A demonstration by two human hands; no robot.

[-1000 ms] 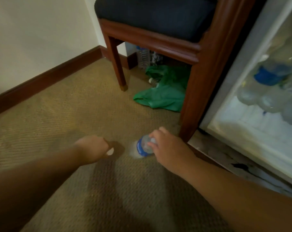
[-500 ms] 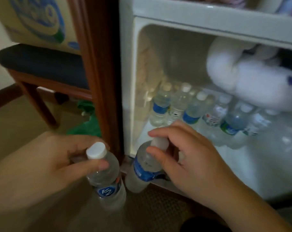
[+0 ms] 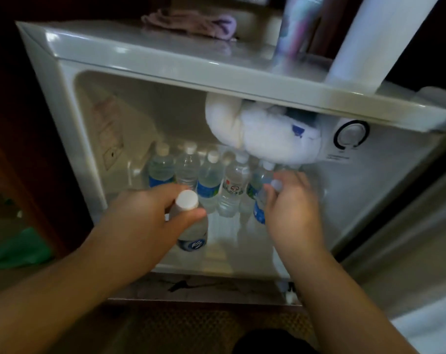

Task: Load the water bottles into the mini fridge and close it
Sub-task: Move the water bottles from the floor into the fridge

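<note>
The white mini fridge [image 3: 63, 80] stands open in front of me. Several water bottles [image 3: 210, 180] stand in a row at the back of its floor. My left hand [image 3: 145, 221] grips a clear bottle with a white cap and blue label [image 3: 192, 233] by the neck, upright, inside the fridge front. My right hand [image 3: 293, 208] holds a second bottle with a blue label [image 3: 259, 205] near its cap, just in front of the row's right end.
A white plush toy [image 3: 262, 134] hangs in the fridge's upper right, beside a thermostat dial [image 3: 351, 135]. A pink cloth [image 3: 188, 23], a tumbler and a white roll [image 3: 377, 39] sit on top. A dark wooden panel stands to the left, green fabric [image 3: 20, 247] on the floor.
Both hands lifted bottles from the carpet and carried them past the fridge's front edge into its interior. My view has swung from the floor to the fridge.
</note>
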